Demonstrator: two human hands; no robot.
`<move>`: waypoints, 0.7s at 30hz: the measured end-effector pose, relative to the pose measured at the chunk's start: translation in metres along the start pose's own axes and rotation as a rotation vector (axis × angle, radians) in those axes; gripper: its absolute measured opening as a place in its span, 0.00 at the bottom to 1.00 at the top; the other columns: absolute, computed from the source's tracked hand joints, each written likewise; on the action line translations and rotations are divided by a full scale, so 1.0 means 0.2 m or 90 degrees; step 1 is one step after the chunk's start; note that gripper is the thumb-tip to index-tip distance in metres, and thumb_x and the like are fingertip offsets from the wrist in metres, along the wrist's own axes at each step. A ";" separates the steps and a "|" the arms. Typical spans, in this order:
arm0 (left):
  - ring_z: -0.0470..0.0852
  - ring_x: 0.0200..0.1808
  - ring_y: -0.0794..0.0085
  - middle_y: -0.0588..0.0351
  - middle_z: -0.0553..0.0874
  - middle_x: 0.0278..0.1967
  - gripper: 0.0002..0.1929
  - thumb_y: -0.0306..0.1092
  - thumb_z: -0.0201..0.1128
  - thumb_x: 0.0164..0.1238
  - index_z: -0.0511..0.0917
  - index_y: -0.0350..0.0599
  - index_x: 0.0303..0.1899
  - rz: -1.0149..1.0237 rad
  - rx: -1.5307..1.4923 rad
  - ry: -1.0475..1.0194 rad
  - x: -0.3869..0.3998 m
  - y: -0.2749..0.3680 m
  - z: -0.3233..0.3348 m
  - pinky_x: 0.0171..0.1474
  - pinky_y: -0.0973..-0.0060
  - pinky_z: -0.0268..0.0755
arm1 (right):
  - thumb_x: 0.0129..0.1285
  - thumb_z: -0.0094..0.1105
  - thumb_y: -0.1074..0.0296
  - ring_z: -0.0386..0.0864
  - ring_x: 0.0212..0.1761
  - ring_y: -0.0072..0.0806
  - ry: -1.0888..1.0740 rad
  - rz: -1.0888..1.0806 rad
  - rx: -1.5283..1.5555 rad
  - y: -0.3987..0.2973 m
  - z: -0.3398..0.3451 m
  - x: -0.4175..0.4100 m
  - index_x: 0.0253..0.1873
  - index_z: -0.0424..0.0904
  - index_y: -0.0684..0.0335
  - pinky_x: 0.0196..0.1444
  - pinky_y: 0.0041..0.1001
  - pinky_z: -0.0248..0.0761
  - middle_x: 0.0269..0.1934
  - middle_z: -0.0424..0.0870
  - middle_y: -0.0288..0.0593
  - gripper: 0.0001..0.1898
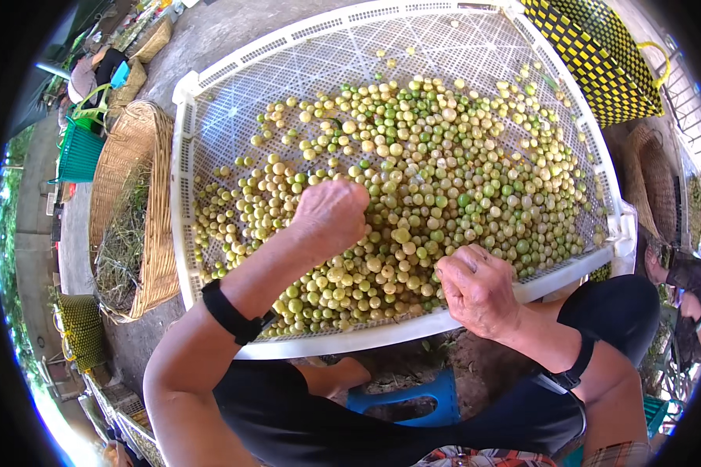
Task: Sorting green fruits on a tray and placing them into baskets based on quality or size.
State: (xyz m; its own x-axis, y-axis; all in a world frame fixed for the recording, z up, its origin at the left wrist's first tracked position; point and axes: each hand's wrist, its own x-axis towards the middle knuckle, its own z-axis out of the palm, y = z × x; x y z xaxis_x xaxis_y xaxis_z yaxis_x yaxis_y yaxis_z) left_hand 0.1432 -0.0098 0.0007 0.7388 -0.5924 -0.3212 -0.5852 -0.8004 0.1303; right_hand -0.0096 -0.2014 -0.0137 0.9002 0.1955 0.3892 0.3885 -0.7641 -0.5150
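Many small round green and yellowish fruits [409, 233] lie over a white perforated plastic tray [385, 338] in front of me. My left hand [333, 213] is curled over the fruits near the middle of the tray, knuckles up; its palm and fingertips are hidden, so I cannot tell whether it holds any. At the near right edge, my right hand [476, 286] is bent with its fingers curled inward over the fruits. Whether anything is between those fingers is also hidden. Each wrist has a black band.
A wicker basket [160, 233] with dry stems stands left of the tray, a teal plastic basket [82, 153] behind it. A yellow-and-black woven basket [596, 58] is at the upper right. A blue plastic stool [409, 400] is below. Other people sit at far left and right.
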 end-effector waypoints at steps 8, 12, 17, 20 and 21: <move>0.68 0.19 0.83 0.60 0.77 0.21 0.06 0.31 0.53 0.59 0.77 0.44 0.34 -0.064 -1.015 0.065 -0.04 -0.23 -0.24 0.19 0.83 0.57 | 0.45 0.60 0.79 0.73 0.27 0.36 -0.016 0.014 0.013 0.00 -0.01 0.00 0.28 0.69 0.60 0.25 0.33 0.68 0.23 0.68 0.40 0.08; 0.66 0.17 0.85 0.64 0.72 0.16 0.05 0.31 0.59 0.59 0.76 0.45 0.27 -0.127 -0.947 0.143 0.09 -0.32 -0.28 0.17 0.81 0.53 | 0.45 0.60 0.79 0.72 0.26 0.36 -0.013 0.006 0.003 0.01 -0.02 0.00 0.28 0.69 0.60 0.25 0.33 0.68 0.23 0.67 0.40 0.08; 0.82 0.27 0.61 0.51 0.83 0.24 0.07 0.36 0.61 0.58 0.86 0.50 0.32 0.009 -0.189 0.372 0.35 -0.45 -0.18 0.30 0.66 0.74 | 0.45 0.60 0.78 0.72 0.26 0.36 -0.024 0.011 0.018 -0.01 -0.02 0.01 0.28 0.69 0.60 0.24 0.32 0.68 0.23 0.67 0.40 0.08; 0.84 0.32 0.56 0.50 0.85 0.30 0.07 0.31 0.59 0.56 0.85 0.52 0.34 0.031 -0.044 0.305 0.45 -0.40 -0.17 0.38 0.62 0.77 | 0.45 0.60 0.78 0.72 0.27 0.36 -0.025 0.015 0.011 -0.01 -0.02 0.00 0.28 0.69 0.60 0.24 0.32 0.68 0.23 0.67 0.40 0.08; 0.85 0.32 0.60 0.53 0.87 0.33 0.09 0.29 0.59 0.55 0.85 0.52 0.36 -0.009 0.067 0.210 0.48 -0.39 -0.17 0.38 0.64 0.78 | 0.45 0.60 0.78 0.72 0.27 0.36 -0.026 0.016 0.009 0.00 -0.01 0.00 0.28 0.69 0.60 0.24 0.32 0.68 0.23 0.67 0.40 0.08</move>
State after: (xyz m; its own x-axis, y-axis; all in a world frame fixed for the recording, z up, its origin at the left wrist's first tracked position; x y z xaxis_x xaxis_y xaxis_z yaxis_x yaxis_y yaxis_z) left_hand 0.2718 -0.0076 -0.0095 0.8056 -0.5925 0.0009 -0.5923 -0.8054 0.0244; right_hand -0.0101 -0.2026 -0.0111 0.9171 0.2009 0.3444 0.3675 -0.7609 -0.5348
